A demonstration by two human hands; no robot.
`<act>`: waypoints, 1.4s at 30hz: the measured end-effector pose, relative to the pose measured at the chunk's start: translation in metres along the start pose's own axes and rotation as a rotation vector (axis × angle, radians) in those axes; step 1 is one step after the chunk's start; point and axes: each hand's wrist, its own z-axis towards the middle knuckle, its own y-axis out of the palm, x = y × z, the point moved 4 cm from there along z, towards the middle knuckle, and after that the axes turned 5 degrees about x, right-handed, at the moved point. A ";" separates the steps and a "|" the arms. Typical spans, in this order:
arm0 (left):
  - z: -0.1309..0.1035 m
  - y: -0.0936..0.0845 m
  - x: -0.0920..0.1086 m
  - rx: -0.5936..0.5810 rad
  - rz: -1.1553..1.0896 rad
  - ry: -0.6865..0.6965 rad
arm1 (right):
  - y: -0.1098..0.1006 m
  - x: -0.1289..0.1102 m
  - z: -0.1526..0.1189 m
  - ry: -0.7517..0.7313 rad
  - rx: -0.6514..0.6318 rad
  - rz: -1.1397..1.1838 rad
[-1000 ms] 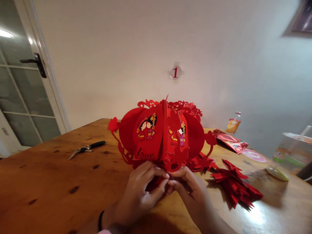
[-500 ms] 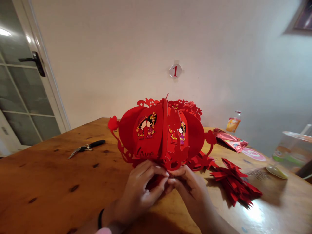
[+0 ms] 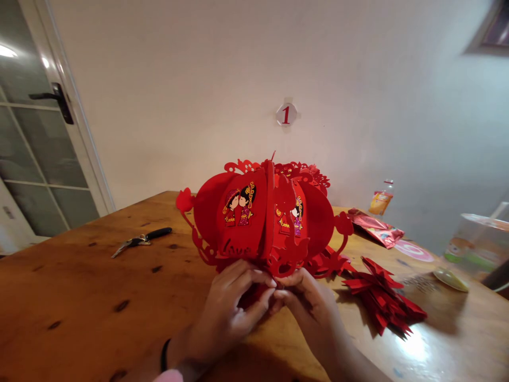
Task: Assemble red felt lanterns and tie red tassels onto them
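A red felt lantern (image 3: pixel 254 212) with cut-out edges stands in front of me on the wooden table. Its panels carry printed couples, and dark lettering runs along the left panel's bottom. My left hand (image 3: pixel 234 305) pinches at the lantern's near lower edge, thumb and forefinger closed. Right beside it, my right hand (image 3: pixel 308 302) pinches the same edge, fingertips almost meeting those of the left. The small part between the fingertips is mostly hidden. Both wrists rest low over the table, the left one wearing a black band.
Scissors (image 3: pixel 142 241) with a black handle lie at the left. On the right are folded red felt pieces (image 3: pixel 385 297), a shiny red packet (image 3: pixel 376 228), a bottle (image 3: pixel 382 199) with an orange label and a clear plastic cup (image 3: pixel 475 244). The wooden tabletop (image 3: pixel 91 307) meets the wall behind.
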 end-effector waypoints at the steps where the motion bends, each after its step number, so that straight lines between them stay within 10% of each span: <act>1: 0.000 0.000 0.000 0.002 -0.001 0.006 | 0.000 0.001 0.000 0.008 -0.001 0.010; 42: -0.010 0.009 -0.012 -0.107 -0.004 -0.081 | 0.004 0.014 0.007 0.095 0.011 0.174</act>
